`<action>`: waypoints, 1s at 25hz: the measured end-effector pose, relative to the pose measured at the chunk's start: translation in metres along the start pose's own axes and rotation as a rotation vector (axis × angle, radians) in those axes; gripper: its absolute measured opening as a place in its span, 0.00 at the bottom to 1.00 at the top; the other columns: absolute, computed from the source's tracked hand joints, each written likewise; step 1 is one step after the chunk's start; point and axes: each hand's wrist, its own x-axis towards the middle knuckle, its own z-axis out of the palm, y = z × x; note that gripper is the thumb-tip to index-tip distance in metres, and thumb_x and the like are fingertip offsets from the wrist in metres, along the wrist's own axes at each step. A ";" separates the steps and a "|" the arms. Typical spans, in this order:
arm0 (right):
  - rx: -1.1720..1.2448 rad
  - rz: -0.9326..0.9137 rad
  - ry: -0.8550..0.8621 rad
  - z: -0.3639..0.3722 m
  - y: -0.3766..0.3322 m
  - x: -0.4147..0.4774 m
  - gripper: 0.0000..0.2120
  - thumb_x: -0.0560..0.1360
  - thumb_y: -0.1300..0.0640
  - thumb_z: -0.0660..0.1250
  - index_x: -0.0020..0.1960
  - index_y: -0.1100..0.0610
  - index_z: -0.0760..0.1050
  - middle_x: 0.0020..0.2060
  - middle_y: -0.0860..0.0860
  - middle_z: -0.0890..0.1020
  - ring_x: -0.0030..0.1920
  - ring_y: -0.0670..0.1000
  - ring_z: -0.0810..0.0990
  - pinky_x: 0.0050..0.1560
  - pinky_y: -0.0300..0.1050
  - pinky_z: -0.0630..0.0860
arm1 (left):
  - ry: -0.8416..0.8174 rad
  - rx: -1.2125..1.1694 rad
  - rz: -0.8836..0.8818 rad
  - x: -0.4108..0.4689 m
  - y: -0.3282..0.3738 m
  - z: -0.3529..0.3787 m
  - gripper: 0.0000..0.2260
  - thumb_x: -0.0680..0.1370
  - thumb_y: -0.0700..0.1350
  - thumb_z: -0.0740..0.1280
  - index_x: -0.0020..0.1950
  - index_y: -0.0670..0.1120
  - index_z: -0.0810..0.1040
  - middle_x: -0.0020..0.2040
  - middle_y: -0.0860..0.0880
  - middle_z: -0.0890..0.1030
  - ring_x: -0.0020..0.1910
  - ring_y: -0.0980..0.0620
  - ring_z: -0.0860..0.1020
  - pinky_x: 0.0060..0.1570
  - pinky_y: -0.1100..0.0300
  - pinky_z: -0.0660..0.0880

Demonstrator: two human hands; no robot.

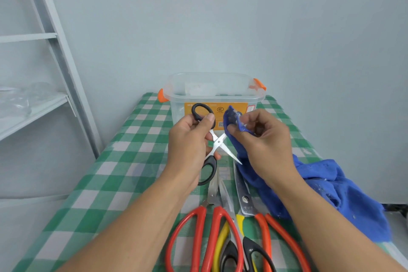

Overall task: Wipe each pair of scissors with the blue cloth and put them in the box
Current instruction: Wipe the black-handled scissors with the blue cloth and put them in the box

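Holding opened black-handled scissors (215, 143) before the box (214, 97), the left hand (189, 139) clasps them; the right hand (262, 141) pinches the blue cloth (326, 185) round one blade.

— What can't you make out?
— One blade tip of the small black-handled scissors (218, 143) is buried in the blue cloth (331, 183) (the right hand (265, 143) has blurred fingertips there).
— Lower down?
— The red-handled scissors (201, 216) run off the bottom edge, and the print on the box (189, 96) is too small to read.
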 end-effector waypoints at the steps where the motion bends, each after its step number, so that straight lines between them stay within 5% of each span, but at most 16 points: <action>1: 0.030 0.036 0.052 -0.001 0.001 0.003 0.11 0.73 0.66 0.74 0.38 0.54 0.76 0.31 0.43 0.78 0.35 0.44 0.76 0.38 0.36 0.72 | -0.009 0.002 0.000 0.000 0.001 0.000 0.08 0.81 0.43 0.68 0.44 0.41 0.77 0.34 0.46 0.69 0.17 0.55 0.65 0.28 0.54 0.73; 9: 0.312 0.252 0.264 -0.023 0.004 0.014 0.08 0.77 0.58 0.72 0.40 0.54 0.76 0.33 0.46 0.79 0.35 0.46 0.76 0.39 0.43 0.74 | 0.016 0.042 0.010 0.003 0.001 -0.005 0.07 0.81 0.44 0.68 0.44 0.43 0.78 0.33 0.47 0.69 0.18 0.56 0.67 0.28 0.54 0.75; 17: -0.059 0.176 0.079 -0.026 0.006 0.011 0.08 0.77 0.60 0.69 0.41 0.63 0.76 0.32 0.54 0.74 0.35 0.50 0.70 0.39 0.46 0.69 | 0.102 -0.022 -0.018 0.010 0.000 -0.007 0.08 0.81 0.45 0.68 0.45 0.43 0.79 0.31 0.49 0.68 0.25 0.57 0.66 0.24 0.63 0.74; 20: -0.183 0.202 0.075 -0.025 0.005 0.009 0.02 0.76 0.59 0.70 0.46 0.56 0.77 0.34 0.56 0.81 0.33 0.48 0.75 0.39 0.45 0.73 | 0.110 -0.059 -0.038 0.012 -0.001 -0.009 0.08 0.81 0.46 0.68 0.45 0.43 0.79 0.29 0.50 0.69 0.26 0.55 0.68 0.27 0.59 0.77; 25: -0.201 0.189 0.104 -0.027 0.005 0.010 0.14 0.76 0.54 0.73 0.50 0.49 0.67 0.32 0.52 0.79 0.29 0.45 0.74 0.35 0.42 0.70 | 0.127 -0.151 -0.078 0.013 -0.001 -0.008 0.07 0.81 0.46 0.68 0.49 0.42 0.79 0.31 0.49 0.70 0.28 0.54 0.69 0.28 0.58 0.78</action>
